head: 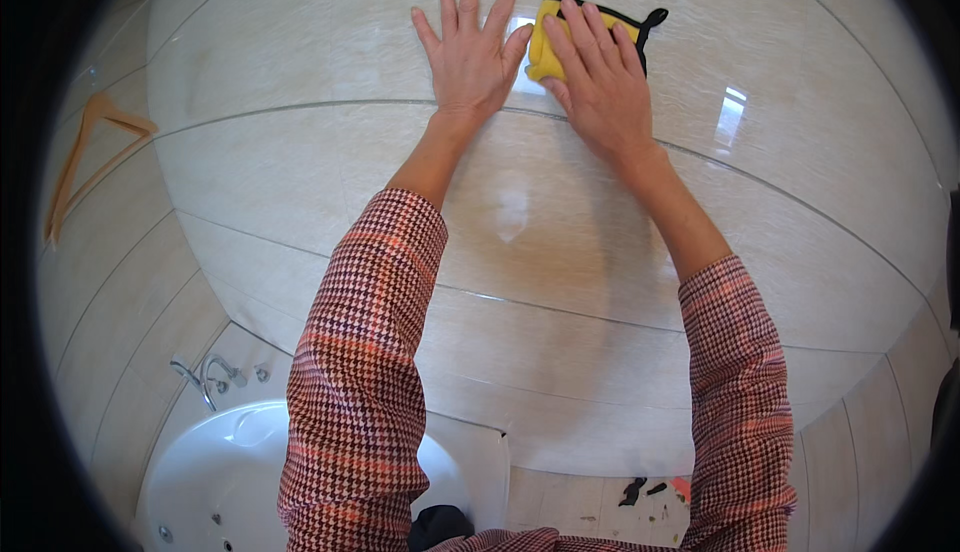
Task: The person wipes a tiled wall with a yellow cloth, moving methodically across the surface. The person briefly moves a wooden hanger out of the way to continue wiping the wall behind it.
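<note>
At the top of the head view, my left hand point(471, 61) lies palm-down on the glossy beige wall tiles point(517, 154), its fingers spread and nothing in it. Just to its right, my right hand point(604, 83) presses a folded yellow cloth with black edging point(547, 49) flat against the same wall. The cloth's black hanging loop sticks out at its upper right. Part of the cloth is hidden under my fingers. Both forearms reach up in checked sleeves.
A white bathtub point(202, 469) stands at the lower left, with chrome taps point(217, 376) on its tiled surround. A wooden clothes hanger point(75, 162) hangs on the left wall. Small dark items point(632, 490) and scattered debris lie on the floor at the bottom.
</note>
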`<act>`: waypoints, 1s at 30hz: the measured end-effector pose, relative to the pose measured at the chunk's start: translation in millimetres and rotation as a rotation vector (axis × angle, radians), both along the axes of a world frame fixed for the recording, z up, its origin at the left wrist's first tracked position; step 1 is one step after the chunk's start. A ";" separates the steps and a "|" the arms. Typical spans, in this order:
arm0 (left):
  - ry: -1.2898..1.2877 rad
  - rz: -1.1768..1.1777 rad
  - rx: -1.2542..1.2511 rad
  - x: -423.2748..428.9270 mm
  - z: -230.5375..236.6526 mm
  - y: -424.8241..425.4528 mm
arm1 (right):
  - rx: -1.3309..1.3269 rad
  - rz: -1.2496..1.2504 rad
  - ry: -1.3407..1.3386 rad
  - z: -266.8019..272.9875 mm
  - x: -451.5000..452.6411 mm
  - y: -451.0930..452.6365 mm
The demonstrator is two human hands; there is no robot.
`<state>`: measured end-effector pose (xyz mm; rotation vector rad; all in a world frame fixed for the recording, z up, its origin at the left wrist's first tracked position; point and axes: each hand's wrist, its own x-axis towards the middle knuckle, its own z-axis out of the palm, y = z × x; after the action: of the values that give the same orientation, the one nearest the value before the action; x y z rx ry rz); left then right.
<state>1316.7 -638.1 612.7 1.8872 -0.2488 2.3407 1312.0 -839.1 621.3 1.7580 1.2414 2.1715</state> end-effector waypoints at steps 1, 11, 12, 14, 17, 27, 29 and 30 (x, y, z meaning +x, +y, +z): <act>0.008 -0.002 -0.001 -0.4 -1.6 0.3 | -0.012 -0.012 -0.020 8.5 -0.2 -2.6; -0.012 0.025 0.002 -1.1 -2.1 7.1 | 0.173 -0.069 0.050 8.8 2.5 -60.9; -0.015 0.028 0.005 -3.1 1.8 9.5 | 0.159 -0.065 0.070 3.2 -0.7 -58.3; 0.007 0.013 0.009 -1.2 0.2 12.1 | 0.116 -0.105 0.124 -10.9 -5.5 -53.2; 0.029 -0.120 -0.024 3.3 0.1 -0.2 | 0.017 -0.120 0.139 -8.1 -12.8 -44.9; -0.021 -0.068 0.137 1.4 18.0 -72.0 | 0.063 -0.119 0.033 35.9 -5.6 -96.0; -0.030 -0.027 0.161 0.9 16.5 -74.7 | 0.140 -0.134 0.018 28.7 -1.3 -112.8; -0.008 -0.008 0.225 0.3 16.7 -73.5 | 0.159 -0.119 0.040 22.1 -1.3 -112.9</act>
<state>1317.0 -711.6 629.4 1.9660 -0.5404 2.4038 1310.7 -952.0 643.4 1.8895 0.9680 2.2321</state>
